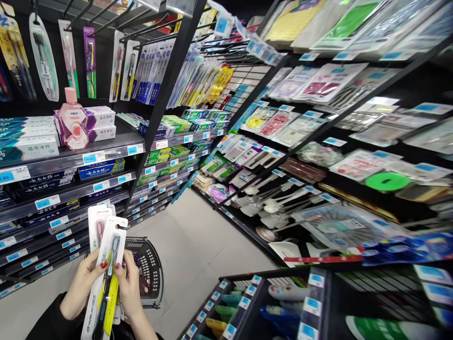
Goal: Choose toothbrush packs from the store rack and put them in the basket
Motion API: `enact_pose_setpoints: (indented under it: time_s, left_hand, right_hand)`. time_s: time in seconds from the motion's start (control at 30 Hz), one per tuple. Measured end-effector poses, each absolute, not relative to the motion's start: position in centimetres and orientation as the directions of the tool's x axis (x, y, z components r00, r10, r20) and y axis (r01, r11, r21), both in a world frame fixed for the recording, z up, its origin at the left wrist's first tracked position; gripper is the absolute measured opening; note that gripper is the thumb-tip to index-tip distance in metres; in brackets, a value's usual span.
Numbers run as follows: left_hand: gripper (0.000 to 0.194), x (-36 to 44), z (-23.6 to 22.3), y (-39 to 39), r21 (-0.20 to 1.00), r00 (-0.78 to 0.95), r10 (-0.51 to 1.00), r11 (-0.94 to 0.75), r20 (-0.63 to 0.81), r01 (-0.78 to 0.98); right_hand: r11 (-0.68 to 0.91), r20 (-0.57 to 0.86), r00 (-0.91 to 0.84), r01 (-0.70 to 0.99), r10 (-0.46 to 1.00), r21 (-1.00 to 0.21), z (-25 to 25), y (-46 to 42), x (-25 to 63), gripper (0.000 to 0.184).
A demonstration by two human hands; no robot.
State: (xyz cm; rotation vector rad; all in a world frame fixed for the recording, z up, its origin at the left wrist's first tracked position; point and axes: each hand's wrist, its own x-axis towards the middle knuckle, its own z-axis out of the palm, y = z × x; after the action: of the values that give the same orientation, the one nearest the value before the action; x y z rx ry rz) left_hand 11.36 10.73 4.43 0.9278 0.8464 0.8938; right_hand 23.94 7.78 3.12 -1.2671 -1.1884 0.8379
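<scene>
A person's left hand (80, 282) and right hand (129, 285) grasp overlapping toothbrush packs (115, 278), tilted, in front of a black basket (153, 264); light thumb pressure at the edges should steady them, leaving print readable.

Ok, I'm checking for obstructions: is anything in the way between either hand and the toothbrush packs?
Nothing visible: the left hand and right hand both hold the toothbrush packs directly, thumbs at the front. The black basket shows beyond the right hand, not between it and the packs.
</scene>
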Motion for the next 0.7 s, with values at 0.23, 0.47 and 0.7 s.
enact_pose_setpoints:
  time_s: [0.23, 0.47, 0.7]
  left_hand:
    - [0.034, 11.4, 4.5, 11.6, 0.949, 0.383, 0.906, 0.263, -0.181, -0.173]
    - [0.037, 12.0, 3.2, 11.5, 0.993, 0.252, 0.961, 0.116, -0.118, 0.024]
    - [0.039, 11.5, 3.6, 11.8, 0.984, 0.207, 0.975, 0.044, -0.08, 0.174]
  right_hand:
    - [0.129, 0.25, 0.324, 0.352, 0.912, -0.927, 2.7, 6.9, 23.1, 0.031]
    - [-0.034, 0.053, 0.448, 0.184, 0.892, -0.982, 3.2, 7.2, 22.8, 0.02]
    - [0.035, -0.057, 0.308, -0.284, 0.95, -0.958, 4.5, 8.0, 24.2, 0.018]
